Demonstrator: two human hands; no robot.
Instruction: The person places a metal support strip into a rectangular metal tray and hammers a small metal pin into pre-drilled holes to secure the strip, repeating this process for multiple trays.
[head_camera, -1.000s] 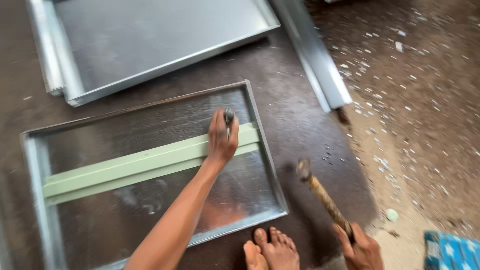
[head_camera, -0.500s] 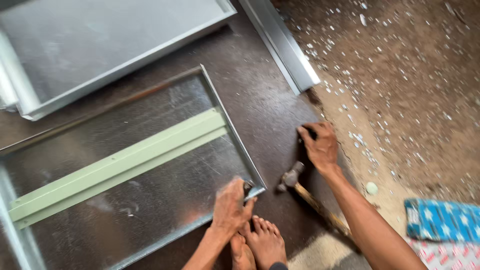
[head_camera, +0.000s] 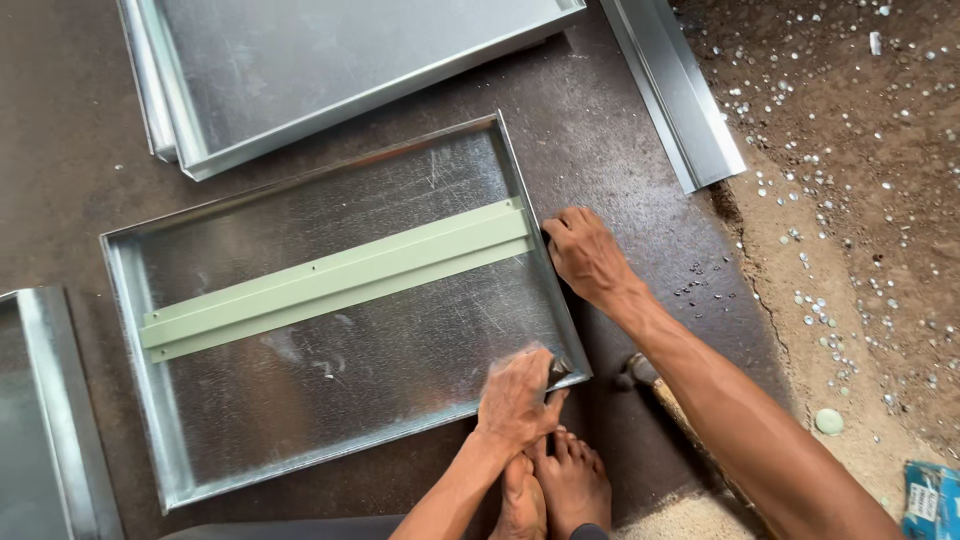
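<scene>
Left hand (head_camera: 515, 400) curled over near right corner of shallow galvanised tray (head_camera: 300, 420), fingers closed on small dark object, kind unclear. Right hand (head_camera: 585, 255) pressed against tray's right rim, fingers bent at end of pale green strip (head_camera: 335, 278); whether anything gripped, cannot tell. Tray flat on dark board, strip lying lengthwise inside. Bare feet (head_camera: 555, 485) just below corner. Hammer (head_camera: 650, 380) beside, partly under right forearm. More trays (head_camera: 330, 70) above; metal channel (head_camera: 675, 95) upper right; pale discs scattered on dirt (head_camera: 850, 200).

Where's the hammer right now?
Head view, lower right: the hammer lies on the dark board just right of the tray's near corner, its handle hidden under the right forearm.
</scene>
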